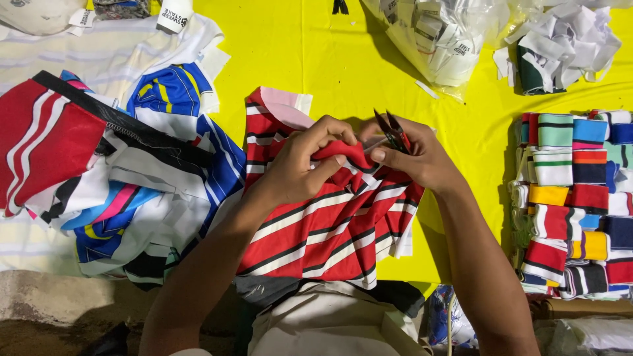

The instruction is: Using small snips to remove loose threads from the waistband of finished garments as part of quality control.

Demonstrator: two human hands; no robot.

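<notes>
Pinching a fold of the red striped garment [330, 224], my left hand [300, 165] closes on the fabric at the middle of the yellow table [343, 59]. My right hand [412, 158] grips small thread snips [393, 130], blades pointing up, and also presses the same fold with its fingertips. Left of the garment lies a heap of red, blue and white striped pieces [119, 178]. Folded striped knit bands [573, 198] are stacked at the right, with a clear bag of labels [442, 36] beyond.

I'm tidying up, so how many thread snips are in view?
1: the thread snips sit in the right hand, above the red striped garment. Others may be hidden under the piles.
</notes>
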